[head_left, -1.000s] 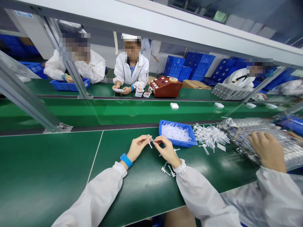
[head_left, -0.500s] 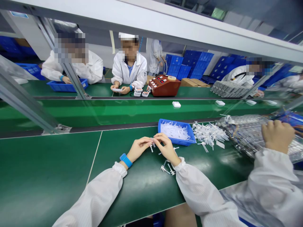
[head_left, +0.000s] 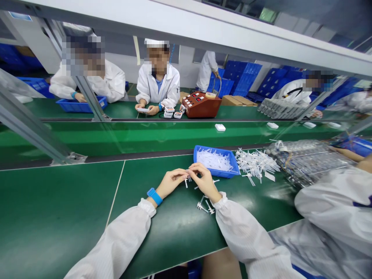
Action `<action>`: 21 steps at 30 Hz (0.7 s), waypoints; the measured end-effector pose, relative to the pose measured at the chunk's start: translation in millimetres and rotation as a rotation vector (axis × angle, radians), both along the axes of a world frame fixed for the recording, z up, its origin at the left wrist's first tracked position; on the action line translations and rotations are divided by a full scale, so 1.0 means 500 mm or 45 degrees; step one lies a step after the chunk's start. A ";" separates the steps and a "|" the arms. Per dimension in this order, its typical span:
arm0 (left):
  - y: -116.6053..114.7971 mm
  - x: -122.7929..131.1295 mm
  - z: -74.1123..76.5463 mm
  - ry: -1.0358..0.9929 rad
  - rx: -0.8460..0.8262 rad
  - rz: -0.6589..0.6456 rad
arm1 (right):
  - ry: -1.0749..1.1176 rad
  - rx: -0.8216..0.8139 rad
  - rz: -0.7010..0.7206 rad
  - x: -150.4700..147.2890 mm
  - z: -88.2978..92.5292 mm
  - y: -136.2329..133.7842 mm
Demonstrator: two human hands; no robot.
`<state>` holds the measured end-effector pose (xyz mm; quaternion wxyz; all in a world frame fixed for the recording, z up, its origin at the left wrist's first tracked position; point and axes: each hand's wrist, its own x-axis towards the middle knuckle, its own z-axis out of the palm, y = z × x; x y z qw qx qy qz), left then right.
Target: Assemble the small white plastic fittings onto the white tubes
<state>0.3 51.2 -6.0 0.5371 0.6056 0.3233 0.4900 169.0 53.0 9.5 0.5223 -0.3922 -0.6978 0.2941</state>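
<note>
My left hand, with a blue band at the wrist, and my right hand meet fingertip to fingertip above the green table. Both are pinched on a small white plastic piece, mostly covered by the fingers. Just behind my right hand is a blue tray full of thin white strips. A loose heap of white pieces lies right of the tray. Several small white parts lie on the table below my right hand.
A neighbour's white sleeve reaches in at the right, beside stacked clear plastic trays. White boxes sit on the green conveyor. People work across it, near a red-brown device. A metal post stands at left.
The neighbour's raised fist at the right has dropped away, and that arm now extends behind the clear trays. White boxes have shifted slightly right on the conveyor. My hands stay nearly still.
</note>
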 end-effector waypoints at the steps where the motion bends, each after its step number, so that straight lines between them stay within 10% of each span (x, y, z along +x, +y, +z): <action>1: 0.000 0.000 -0.001 -0.001 0.003 0.001 | 0.001 -0.001 -0.001 0.000 -0.001 0.001; 21: 0.001 -0.002 -0.004 0.025 -0.011 -0.089 | 0.055 -0.009 0.034 -0.002 0.007 -0.007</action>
